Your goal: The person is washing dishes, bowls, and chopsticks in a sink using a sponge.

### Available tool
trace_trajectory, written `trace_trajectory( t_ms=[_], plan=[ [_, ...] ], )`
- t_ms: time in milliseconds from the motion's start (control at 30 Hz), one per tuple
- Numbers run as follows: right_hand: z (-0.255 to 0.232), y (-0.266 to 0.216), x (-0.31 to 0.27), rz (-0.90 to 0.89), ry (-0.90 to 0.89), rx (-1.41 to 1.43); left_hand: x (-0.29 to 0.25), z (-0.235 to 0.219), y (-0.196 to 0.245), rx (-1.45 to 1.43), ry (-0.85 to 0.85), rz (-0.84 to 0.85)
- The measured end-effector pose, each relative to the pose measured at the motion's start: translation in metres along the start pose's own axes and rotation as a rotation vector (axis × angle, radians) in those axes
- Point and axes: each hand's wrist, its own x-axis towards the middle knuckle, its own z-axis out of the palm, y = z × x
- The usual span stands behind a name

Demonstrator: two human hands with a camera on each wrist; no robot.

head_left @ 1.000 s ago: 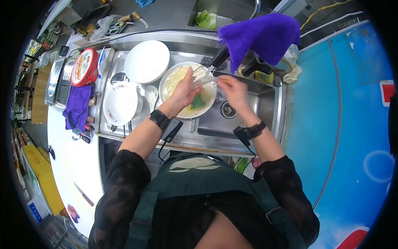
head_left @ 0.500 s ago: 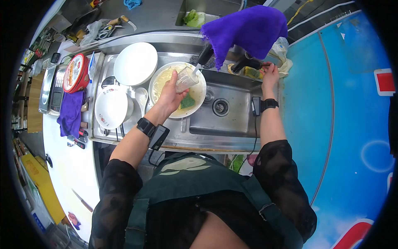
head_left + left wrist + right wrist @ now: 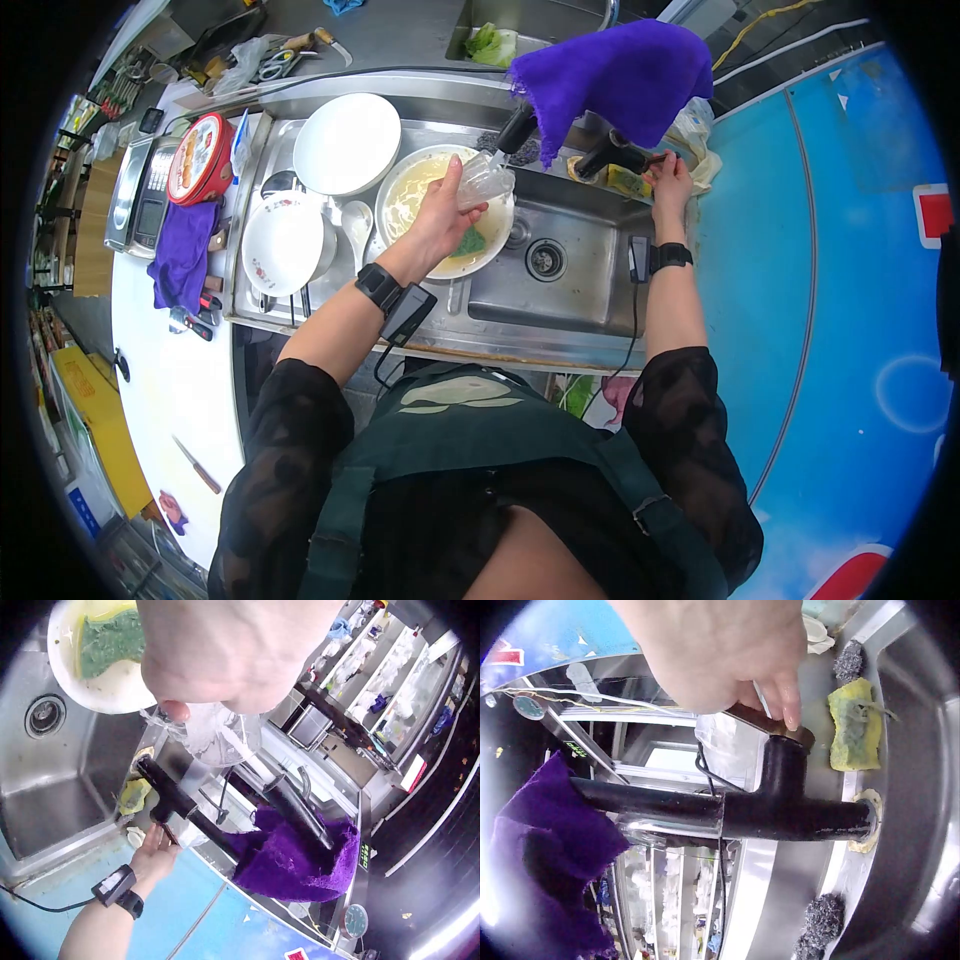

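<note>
My left hand (image 3: 436,218) grips a clear drinking glass (image 3: 488,180) over the right side of a large white bowl (image 3: 506,222). Cloudy yellowish liquid and a green scouring pad (image 3: 470,241) are in the bowl. In the left wrist view, a stream of water (image 3: 246,752) runs from the black faucet spout (image 3: 297,811) into the glass. My right hand (image 3: 671,186) is at the far right corner of the sink, its fingers holding the flat faucet lever (image 3: 751,720) on top of the black faucet body (image 3: 784,791).
A purple cloth (image 3: 615,80) drapes over the faucet. Left of the bowl are a white plate (image 3: 348,143), a flowered bowl (image 3: 284,240) and a white spoon (image 3: 357,225). The steel sink basin (image 3: 590,290) lies to the right. A yellow-green sponge (image 3: 855,727) and steel wool (image 3: 821,924) sit behind it.
My right hand has left the glass and moved right to the faucet lever. The left hand keeps holding the glass over the bowl, and water now runs from the spout.
</note>
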Motion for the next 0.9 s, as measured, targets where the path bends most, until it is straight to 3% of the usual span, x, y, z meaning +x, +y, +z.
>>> trace_trajectory(
  t_ms=[233, 300, 367, 433, 467, 500, 567, 600, 667, 700, 733, 767, 800, 833, 900],
  plan=[
    [0.001, -0.02, -0.021, 0.022, -0.079, -0.003, 0.003, 0.009, 0.0, -0.04, -0.011, -0.038],
    [0.013, -0.039, -0.044, -0.138, 0.17, -0.665, 0.005, 0.008, -0.001, -0.085, -0.025, -0.043],
    [0.029, -0.017, -0.056, -0.501, 0.205, -0.497, 0.008, 0.006, 0.0, -0.133, -0.038, -0.044],
    [0.064, -0.054, -0.11, -0.365, -0.263, -0.392, 0.011, 0.003, 0.0, -0.175, -0.033, -0.113],
    [0.083, -0.065, -0.135, -0.516, -0.398, -0.301, 0.013, 0.002, -0.001, -0.173, -0.031, -0.114],
    [0.1, -0.081, -0.159, -0.362, -0.519, -0.204, 0.015, 0.002, -0.004, -0.133, -0.044, -0.062],
    [0.127, -0.07, -0.176, -0.219, -0.635, -0.103, 0.016, 0.007, -0.006, -0.094, -0.063, -0.005],
    [0.137, -0.061, -0.174, -0.222, -0.635, -0.104, 0.015, 0.009, -0.007, 0.04, -0.025, 0.073],
    [0.157, -0.046, -0.163, 0.082, -0.634, -0.136, 0.012, 0.013, -0.013, 0.172, 0.014, 0.15],
    [0.162, -0.046, -0.162, 0.252, -0.627, 0.056, 0.011, 0.013, -0.02, 0.393, -0.005, 0.321],
    [0.165, -0.046, -0.161, 0.253, -0.628, 0.056, 0.012, 0.011, -0.024, 0.615, -0.024, 0.491],
    [0.167, -0.047, -0.159, 0.419, -0.601, 0.194, 0.023, 0.001, -0.023, 1.114, 0.147, 1.074],
    [0.169, -0.046, -0.156, 0.583, -0.569, 0.332, 0.024, -0.001, -0.015, 1.112, 0.148, 1.076],
    [0.172, -0.043, -0.157, 0.531, -0.686, 0.385, 0.026, -0.001, -0.007, 1.015, 0.107, 0.945],
    [0.175, -0.051, -0.172, 0.445, -0.707, 0.373, 0.015, 0.008, 0.007, 0.757, 0.072, 0.594]
  ],
)
